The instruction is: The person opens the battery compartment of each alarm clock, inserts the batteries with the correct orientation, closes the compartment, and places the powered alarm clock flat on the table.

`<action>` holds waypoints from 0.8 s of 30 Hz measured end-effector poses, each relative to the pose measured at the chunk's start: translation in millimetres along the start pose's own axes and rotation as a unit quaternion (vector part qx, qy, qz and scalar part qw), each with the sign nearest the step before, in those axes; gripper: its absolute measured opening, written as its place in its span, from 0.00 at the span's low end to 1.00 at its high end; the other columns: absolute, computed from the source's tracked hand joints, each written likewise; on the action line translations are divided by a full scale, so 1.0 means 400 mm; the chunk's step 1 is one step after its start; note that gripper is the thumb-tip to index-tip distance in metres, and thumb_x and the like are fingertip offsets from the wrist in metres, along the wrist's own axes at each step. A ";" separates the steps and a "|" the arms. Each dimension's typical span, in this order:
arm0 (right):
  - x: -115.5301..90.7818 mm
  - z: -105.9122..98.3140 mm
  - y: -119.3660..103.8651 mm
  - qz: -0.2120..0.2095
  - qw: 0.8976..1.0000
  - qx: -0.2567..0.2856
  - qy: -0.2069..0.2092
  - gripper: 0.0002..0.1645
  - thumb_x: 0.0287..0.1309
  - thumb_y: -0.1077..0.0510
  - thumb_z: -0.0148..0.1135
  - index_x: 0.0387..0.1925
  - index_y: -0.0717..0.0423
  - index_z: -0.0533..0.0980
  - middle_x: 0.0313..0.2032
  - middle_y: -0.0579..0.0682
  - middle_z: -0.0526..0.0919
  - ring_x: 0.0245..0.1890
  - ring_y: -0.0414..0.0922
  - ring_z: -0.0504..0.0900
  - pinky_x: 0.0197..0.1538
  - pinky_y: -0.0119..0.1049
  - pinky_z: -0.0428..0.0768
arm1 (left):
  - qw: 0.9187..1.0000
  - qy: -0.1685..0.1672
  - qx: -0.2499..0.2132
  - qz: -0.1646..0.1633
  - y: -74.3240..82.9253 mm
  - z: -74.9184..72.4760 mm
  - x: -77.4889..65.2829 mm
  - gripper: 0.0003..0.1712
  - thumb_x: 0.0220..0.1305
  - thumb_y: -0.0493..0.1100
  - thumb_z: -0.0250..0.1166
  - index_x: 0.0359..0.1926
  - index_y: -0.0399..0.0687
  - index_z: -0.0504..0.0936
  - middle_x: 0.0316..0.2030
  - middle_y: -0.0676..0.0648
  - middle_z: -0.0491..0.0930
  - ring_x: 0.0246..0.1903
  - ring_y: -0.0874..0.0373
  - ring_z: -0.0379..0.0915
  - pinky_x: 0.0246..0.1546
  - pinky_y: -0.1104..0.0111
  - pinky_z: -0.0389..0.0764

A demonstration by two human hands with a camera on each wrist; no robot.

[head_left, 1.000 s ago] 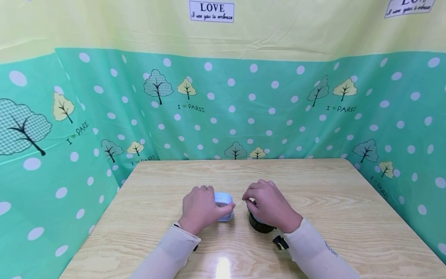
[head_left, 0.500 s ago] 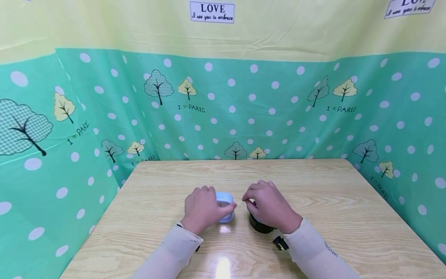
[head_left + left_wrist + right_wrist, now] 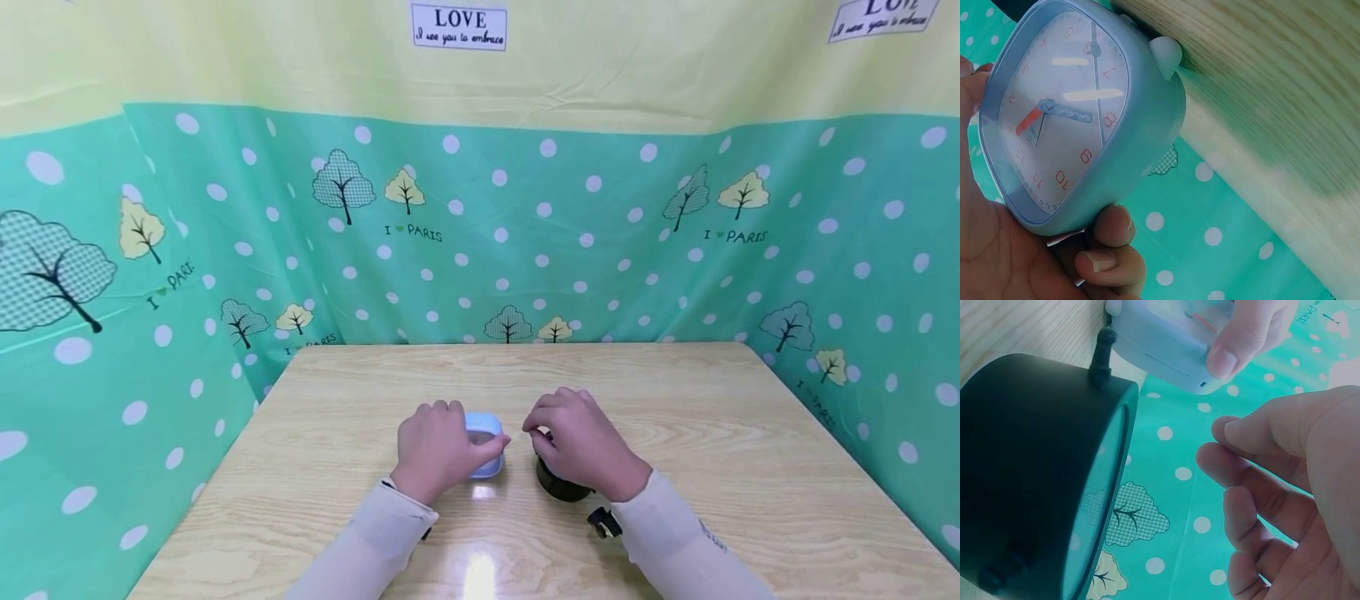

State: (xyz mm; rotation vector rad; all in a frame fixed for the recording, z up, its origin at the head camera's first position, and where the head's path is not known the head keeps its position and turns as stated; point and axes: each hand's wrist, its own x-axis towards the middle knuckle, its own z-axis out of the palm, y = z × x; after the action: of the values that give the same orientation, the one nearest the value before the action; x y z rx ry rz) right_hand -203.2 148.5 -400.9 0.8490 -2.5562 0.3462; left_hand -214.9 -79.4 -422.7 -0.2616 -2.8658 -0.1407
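Note:
My left hand (image 3: 433,450) grips a light blue alarm clock (image 3: 1060,119) by its sides, thumb at the near edge. In the left wrist view its white dial with red numerals shows, and a small rounded foot (image 3: 1166,56) points toward the table. To the right, my right hand (image 3: 588,437) is above a black drum-shaped thing (image 3: 562,485) with a glassy front and peg-like projections (image 3: 1102,353). In the right wrist view this hand's fingers (image 3: 1272,494) are loosely bent beside the glass, thumb near the index finger, holding nothing. The hand covers part of the drum in the head view.
Both things are on a pale wood-grain table (image 3: 360,383). A green dotted curtain (image 3: 525,250) closes off the back and sides. A small black device (image 3: 603,522) sits by the right wrist.
My left hand and the blue alarm clock shifted slightly right, then stayed in place. My right hand has hardly moved, and the black drum-shaped thing is where it was.

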 end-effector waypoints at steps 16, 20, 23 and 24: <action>-0.001 0.002 0.008 0.001 1.000 -0.001 0.007 0.09 0.56 0.60 0.70 0.32 0.41 0.89 0.34 0.34 0.88 0.36 0.39 0.80 0.39 0.37 0.71 | 1.000 -0.005 0.011 -0.002 0.000 -0.003 0.005 0.51 0.49 0.92 0.49 0.30 0.48 0.78 0.23 0.49 0.73 0.24 0.52 0.70 0.19 0.61 0.69; -0.002 0.002 0.008 0.003 1.000 -0.002 0.007 0.08 0.56 0.60 0.70 0.32 0.41 0.89 0.34 0.34 0.88 0.36 0.38 0.79 0.39 0.36 0.71 | 0.999 -0.018 0.031 -0.010 0.004 -0.008 0.004 0.53 0.48 0.94 0.45 0.29 0.48 0.76 0.22 0.48 0.72 0.23 0.51 0.69 0.19 0.61 0.69; -0.003 0.000 0.009 0.004 1.000 -0.001 0.005 0.08 0.56 0.59 0.70 0.32 0.41 0.89 0.34 0.35 0.88 0.37 0.39 0.79 0.39 0.36 0.71 | 0.999 -0.026 0.044 -0.015 0.011 -0.017 0.003 0.56 0.47 0.95 0.41 0.30 0.47 0.76 0.22 0.47 0.71 0.23 0.50 0.69 0.18 0.60 0.69; -0.004 -0.001 0.010 0.004 1.000 -0.001 0.004 0.08 0.56 0.59 0.70 0.32 0.41 0.89 0.34 0.35 0.88 0.37 0.39 0.79 0.40 0.37 0.71 | 0.999 -0.024 0.045 -0.015 0.014 -0.021 0.002 0.57 0.46 0.96 0.40 0.31 0.47 0.76 0.23 0.47 0.71 0.23 0.50 0.69 0.18 0.60 0.69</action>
State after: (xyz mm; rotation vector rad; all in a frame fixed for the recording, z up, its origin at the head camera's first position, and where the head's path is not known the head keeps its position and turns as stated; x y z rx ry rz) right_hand -204.3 152.7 -401.6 0.8361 -2.5521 0.3483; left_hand -212.4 -74.7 -414.0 -0.2058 -2.9160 -0.0107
